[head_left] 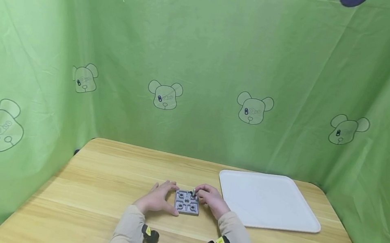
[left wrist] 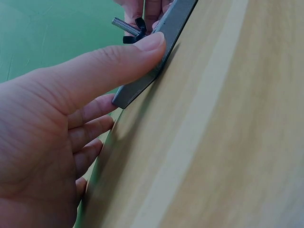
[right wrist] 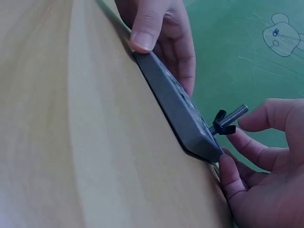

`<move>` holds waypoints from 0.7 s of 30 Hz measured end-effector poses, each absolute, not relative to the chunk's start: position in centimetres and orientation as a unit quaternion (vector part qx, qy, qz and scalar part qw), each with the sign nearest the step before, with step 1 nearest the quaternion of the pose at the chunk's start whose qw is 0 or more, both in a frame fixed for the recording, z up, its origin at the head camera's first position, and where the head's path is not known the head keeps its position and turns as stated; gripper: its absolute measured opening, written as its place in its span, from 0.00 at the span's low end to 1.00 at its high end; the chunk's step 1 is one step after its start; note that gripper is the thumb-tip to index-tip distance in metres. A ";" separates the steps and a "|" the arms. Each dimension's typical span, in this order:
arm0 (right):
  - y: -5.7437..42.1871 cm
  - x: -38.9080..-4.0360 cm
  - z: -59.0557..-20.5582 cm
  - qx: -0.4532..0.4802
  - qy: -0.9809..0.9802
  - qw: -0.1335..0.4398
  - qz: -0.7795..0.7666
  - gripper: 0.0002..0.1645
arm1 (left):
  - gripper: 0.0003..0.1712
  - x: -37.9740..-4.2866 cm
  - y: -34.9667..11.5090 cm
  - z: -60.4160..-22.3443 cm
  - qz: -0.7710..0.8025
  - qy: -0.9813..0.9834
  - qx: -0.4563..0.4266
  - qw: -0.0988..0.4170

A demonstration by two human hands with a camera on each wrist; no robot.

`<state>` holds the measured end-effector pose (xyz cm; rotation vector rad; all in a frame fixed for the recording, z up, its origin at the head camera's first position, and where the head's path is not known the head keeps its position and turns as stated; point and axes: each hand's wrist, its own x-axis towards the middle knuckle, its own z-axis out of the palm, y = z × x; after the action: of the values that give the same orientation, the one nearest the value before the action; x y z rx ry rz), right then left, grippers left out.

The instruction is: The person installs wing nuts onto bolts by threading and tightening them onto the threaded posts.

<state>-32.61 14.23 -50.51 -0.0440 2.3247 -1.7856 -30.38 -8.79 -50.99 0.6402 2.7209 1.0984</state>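
A square grey metal plate (head_left: 186, 212) with recesses in its top rests on the table in the head view. My left hand (head_left: 156, 199) grips its left side, thumb at the near corner and fingers spread along the far end. At the far right corner stands a threaded stud (right wrist: 238, 112), carrying a black wing nut (right wrist: 227, 129) low down near the plate. The curled index and middle fingers of my right hand (head_left: 211, 199) are at the wing nut. In the right wrist view, the right thumb (right wrist: 229, 173) lies at the plate's corner.
A white tray (head_left: 269, 205) lies to the right, close beyond my right forearm. Wooden table top (head_left: 96, 194) extends around the plate. Green curtains (head_left: 210, 58) with bear drawings enclose the back and sides. A small black camera (head_left: 152, 237) sits on each wrist.
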 end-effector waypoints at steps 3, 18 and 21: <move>14.3 -32.8 -50.5 -0.006 0.783 0.110 -0.612 0.13 | 0.53 -30.4 -8.8 -51.0 0.365 0.904 0.213 0.069; 14.6 -32.4 -50.4 -0.054 0.786 0.113 -0.606 0.21 | 0.52 -30.3 -8.8 -51.0 0.369 0.902 0.212 0.072; 14.6 -32.3 -50.4 -0.063 0.788 0.115 -0.602 0.23 | 0.53 -30.3 -8.8 -50.9 0.369 0.902 0.212 0.073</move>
<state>-32.32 14.58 -50.41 -0.1856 2.3088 -1.7631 -30.31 -8.83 -50.94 0.6373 2.7100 1.1070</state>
